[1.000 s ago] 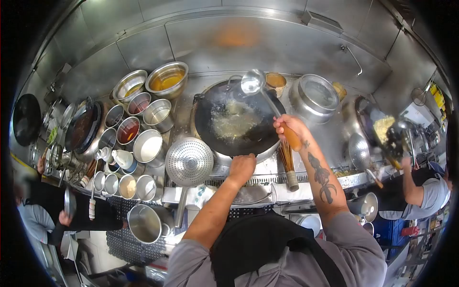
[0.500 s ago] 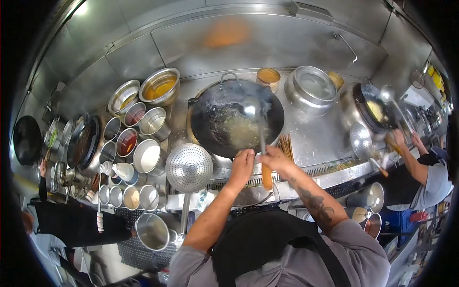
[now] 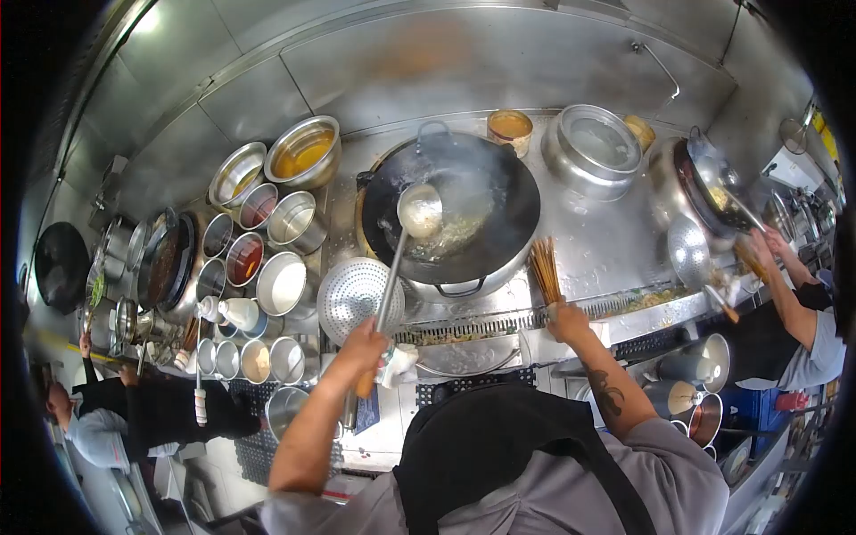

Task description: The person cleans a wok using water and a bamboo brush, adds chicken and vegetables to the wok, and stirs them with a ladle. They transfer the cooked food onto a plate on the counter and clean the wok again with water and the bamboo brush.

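Observation:
My left hand [image 3: 361, 346] is closed round the handle of a long ladle [image 3: 421, 207]. The ladle's bowl is inside a black wok [image 3: 510, 192], over cloudy, steaming contents [image 3: 462, 230] I cannot make out clearly. My right hand [image 3: 568, 321] grips the lower end of a bamboo wok brush [image 3: 545, 267]. The bristle end points up, just right of the wok's rim. A perforated strainer [image 3: 357, 299] lies left of the wok, partly behind the ladle handle and my left hand.
Left of the wok stand several metal pots of sauces, a bowl of yellow liquid [image 3: 303, 160] and squeeze bottles [image 3: 239, 312]. A lidded steel pot [image 3: 593, 152] and an orange-filled tin [image 3: 510, 130] stand behind right. Co-workers' hands [image 3: 769, 245] are at another wok on the right.
The ladle has passed from my right hand to my left and swung leftward across the wok. My right hand has moved right and taken hold of the bamboo wok brush.

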`<state>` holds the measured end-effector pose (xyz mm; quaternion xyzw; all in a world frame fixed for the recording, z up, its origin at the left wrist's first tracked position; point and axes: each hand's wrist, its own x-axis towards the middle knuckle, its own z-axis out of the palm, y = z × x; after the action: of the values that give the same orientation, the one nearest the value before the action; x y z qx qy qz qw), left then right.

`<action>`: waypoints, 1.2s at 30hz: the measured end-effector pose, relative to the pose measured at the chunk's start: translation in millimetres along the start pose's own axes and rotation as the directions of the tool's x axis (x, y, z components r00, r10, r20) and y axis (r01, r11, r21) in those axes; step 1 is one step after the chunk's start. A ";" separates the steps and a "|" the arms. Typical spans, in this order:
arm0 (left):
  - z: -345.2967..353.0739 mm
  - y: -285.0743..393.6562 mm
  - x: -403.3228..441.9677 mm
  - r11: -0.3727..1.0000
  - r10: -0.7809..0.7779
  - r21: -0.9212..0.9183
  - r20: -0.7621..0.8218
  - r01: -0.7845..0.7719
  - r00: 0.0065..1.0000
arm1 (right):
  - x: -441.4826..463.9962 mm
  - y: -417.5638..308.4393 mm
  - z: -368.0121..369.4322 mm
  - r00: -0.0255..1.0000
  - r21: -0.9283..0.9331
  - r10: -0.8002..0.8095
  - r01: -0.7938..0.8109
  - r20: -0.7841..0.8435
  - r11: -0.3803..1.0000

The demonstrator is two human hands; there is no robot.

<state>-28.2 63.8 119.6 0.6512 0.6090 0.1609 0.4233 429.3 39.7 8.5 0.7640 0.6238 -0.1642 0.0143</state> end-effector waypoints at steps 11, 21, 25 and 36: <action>-109.2 69.9 20.0 0.974 -0.225 0.053 0.263 0.219 0.938 | 20.1 20.3 -123.4 0.973 0.973 0.032 -0.229 0.230 -0.032; -117.1 96.3 7.5 0.754 -0.024 0.648 0.190 -0.107 0.982 | 97.5 -151.3 -156.6 0.797 -0.032 -0.569 0.575 -0.202 0.817; -115.1 85.5 2.1 0.766 0.022 0.629 0.179 -0.132 0.984 | 151.4 -177.1 -155.1 0.883 -0.326 -0.438 0.470 0.170 0.821; -103.6 101.1 -13.0 0.524 0.173 0.847 -0.002 -0.090 0.985 | 118.7 -204.6 -157.8 0.827 -0.255 -0.562 0.550 0.032 0.795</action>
<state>-39.6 98.6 260.2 0.8109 0.5775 -0.0935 0.0169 290.0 233.3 163.2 0.5423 0.8364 -0.0628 0.0489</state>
